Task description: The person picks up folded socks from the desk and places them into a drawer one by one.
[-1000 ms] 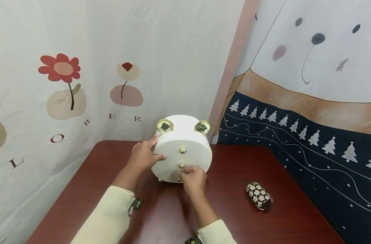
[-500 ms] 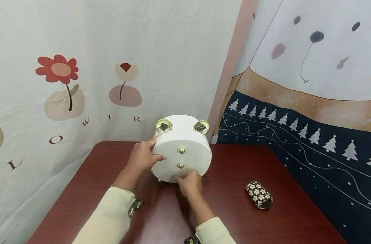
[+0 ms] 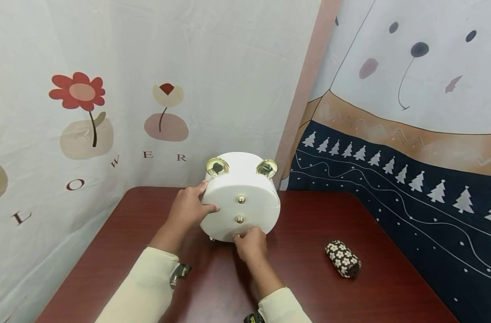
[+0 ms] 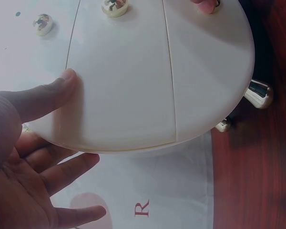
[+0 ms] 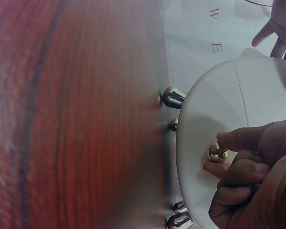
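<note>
A white round box [image 3: 259,204] shaped like a twin-bell alarm clock stands on the table, its front face towards me. Gold bells [image 3: 217,167] sit on its top, and thin seams divide its front into panels. My left hand [image 3: 189,205] is at the box's left side, the thumb lying on the front face and the other fingers spread along the side. With thumb and forefinger my right hand [image 3: 252,243] pinches the lowest gold knob [image 5: 218,151]. Above it, the middle knob [image 3: 239,219] and top knob [image 3: 241,200] are untouched.
A small brown case [image 3: 343,259] with white flowers lies right of the box on the dark red table [image 3: 310,224]. Short gold feet [image 5: 174,97] show under the box. A printed cloth [image 3: 237,89] hangs behind the table.
My right hand has shifted slightly left and down, its fingers now covering the lowest knob more in the head view. My left hand and the box stay put.
</note>
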Demonstrator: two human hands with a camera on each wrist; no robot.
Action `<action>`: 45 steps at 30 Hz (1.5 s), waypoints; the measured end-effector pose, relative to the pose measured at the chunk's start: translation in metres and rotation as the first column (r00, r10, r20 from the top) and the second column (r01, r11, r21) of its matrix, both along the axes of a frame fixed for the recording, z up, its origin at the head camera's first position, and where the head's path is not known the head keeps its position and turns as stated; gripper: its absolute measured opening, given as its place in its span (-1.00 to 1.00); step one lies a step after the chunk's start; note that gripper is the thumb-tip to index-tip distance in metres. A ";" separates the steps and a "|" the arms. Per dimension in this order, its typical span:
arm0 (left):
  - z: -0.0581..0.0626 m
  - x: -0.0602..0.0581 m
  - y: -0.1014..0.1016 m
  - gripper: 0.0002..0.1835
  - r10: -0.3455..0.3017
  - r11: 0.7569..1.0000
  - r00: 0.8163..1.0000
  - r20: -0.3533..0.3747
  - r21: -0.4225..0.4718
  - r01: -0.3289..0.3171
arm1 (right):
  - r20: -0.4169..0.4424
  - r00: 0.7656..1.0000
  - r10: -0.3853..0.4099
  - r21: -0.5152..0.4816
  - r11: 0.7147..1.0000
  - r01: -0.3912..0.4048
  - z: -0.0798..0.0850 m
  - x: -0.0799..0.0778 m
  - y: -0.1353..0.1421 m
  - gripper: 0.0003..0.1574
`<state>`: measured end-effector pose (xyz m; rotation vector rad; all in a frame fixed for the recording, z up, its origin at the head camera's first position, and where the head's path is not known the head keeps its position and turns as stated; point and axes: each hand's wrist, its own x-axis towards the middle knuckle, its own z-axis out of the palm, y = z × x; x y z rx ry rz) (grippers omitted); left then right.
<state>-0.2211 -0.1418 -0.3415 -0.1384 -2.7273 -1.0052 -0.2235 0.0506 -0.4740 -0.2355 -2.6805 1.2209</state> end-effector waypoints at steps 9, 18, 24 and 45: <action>0.000 0.000 0.001 -0.05 0.007 1.000 1.000 0.004 -0.006 -0.007 | 0.013 1.000 -0.011 0.060 0.998 0.010 -0.029 -0.019 0.005 -0.76; -0.001 0.002 0.003 -0.03 0.030 1.000 0.999 0.029 -0.008 -0.030 | 0.041 0.999 -0.005 0.107 0.994 0.000 -0.013 -0.004 0.005 -0.74; -0.002 0.002 0.002 -0.03 0.033 0.999 0.999 0.023 -0.003 -0.033 | 0.044 0.998 0.036 0.143 0.989 -0.042 0.020 0.026 0.004 -0.65; -0.002 0.003 0.000 -0.07 0.012 1.000 1.000 -0.001 -0.004 -0.012 | 0.049 0.993 0.104 0.254 0.961 -0.113 0.052 0.077 0.007 -0.42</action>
